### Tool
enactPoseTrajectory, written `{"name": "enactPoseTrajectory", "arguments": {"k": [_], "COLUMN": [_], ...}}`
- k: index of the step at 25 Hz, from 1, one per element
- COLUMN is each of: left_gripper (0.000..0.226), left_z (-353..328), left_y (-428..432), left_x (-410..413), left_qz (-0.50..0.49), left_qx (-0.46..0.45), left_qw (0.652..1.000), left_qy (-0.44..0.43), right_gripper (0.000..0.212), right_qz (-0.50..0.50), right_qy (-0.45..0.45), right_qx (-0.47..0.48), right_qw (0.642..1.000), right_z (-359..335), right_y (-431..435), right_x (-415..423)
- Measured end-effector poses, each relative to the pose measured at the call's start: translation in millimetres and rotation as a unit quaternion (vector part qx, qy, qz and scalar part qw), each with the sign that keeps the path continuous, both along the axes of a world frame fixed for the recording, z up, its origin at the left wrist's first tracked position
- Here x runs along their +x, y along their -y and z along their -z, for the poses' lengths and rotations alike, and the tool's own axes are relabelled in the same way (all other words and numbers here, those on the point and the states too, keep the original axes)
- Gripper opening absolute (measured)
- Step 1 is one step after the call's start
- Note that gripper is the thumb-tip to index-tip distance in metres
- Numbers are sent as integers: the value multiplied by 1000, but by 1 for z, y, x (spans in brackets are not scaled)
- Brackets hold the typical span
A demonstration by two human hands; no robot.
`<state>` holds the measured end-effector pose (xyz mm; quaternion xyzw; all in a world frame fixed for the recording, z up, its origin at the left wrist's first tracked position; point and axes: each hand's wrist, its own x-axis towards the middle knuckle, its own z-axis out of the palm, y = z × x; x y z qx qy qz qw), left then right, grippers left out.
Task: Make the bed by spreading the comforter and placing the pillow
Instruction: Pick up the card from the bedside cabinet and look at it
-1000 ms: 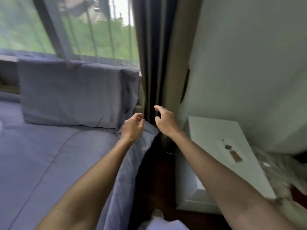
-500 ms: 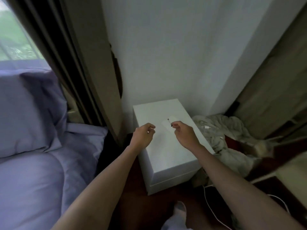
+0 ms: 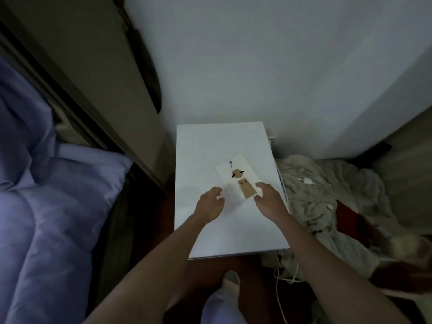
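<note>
The lavender comforter [image 3: 46, 230] lies spread over the bed at the left edge. The matching pillow [image 3: 21, 127] leans up at the head of the bed, upper left. My left hand [image 3: 209, 205] and my right hand [image 3: 268, 198] hover over a white bedside table [image 3: 210, 155], away from the bedding. Their fingers are loosely curled and hold nothing. Between the two hands lies a small white card [image 3: 233, 181] with brown shapes on it.
A dark curtain [image 3: 112, 73] hangs between the bed and the white wall. Crumpled beige cloth [image 3: 327, 195] and white cables [image 3: 280, 284] lie on the dark floor right of the table. My slippered foot [image 3: 230, 280] stands in front of the table.
My view has swung right, from the bed corner to the bedside table. Both hands left the comforter's edge and now hover over the card on the table.
</note>
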<state>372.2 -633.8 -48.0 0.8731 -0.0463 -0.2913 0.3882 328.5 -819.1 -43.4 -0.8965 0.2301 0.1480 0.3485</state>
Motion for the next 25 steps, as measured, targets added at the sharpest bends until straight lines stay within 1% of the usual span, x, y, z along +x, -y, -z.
{"name": "enactPoseTrajectory", "arguments": {"k": [4, 5, 7, 8, 10, 12, 13, 16, 18, 20, 22, 25], "left_gripper": [52, 57, 66, 71, 75, 73, 70, 60, 50, 47, 45, 40], "left_z": [32, 38, 47, 51, 57, 53, 49, 46, 47, 48, 50, 55], "left_y": [47, 53, 64, 68, 77, 87, 89, 87, 83, 81, 83, 85], "left_x": [11, 11, 7, 4, -1, -1, 1, 6, 7, 9, 10, 12], "left_qz": [-31, -30, -9, 6, 10, -42, -75, -140, -167, -189, -199, -208], "left_qx": [25, 22, 32, 48, 58, 31, 17, -24, -46, -60, -65, -75], "left_qw": [997, 996, 994, 992, 994, 994, 992, 980, 971, 964, 962, 962], "left_qy": [-62, -76, -109, -114, -96, -94, -99, -136, -162, -178, -176, -158], "right_gripper": [67, 67, 56, 49, 39, 25, 23, 38, 39, 41, 42, 45], "right_qz": [5, 12, 35, 47, 76, 89, 95, 148, 168, 176, 160, 80], "right_qy": [-15, -22, -28, -21, 3, 12, 3, -9, 6, 11, 22, 49], "right_qx": [49, 68, 95, 93, 87, 90, 96, 85, 80, 77, 49, -47], "right_qw": [999, 997, 994, 994, 993, 992, 991, 985, 982, 981, 986, 994], "right_z": [33, 39, 47, 51, 57, 60, 60, 61, 65, 66, 71, 80], "right_y": [27, 30, 29, 27, 23, 23, 21, 18, 21, 26, 28, 32], "right_x": [34, 40, 47, 49, 53, 59, 63, 67, 67, 65, 63, 58]}}
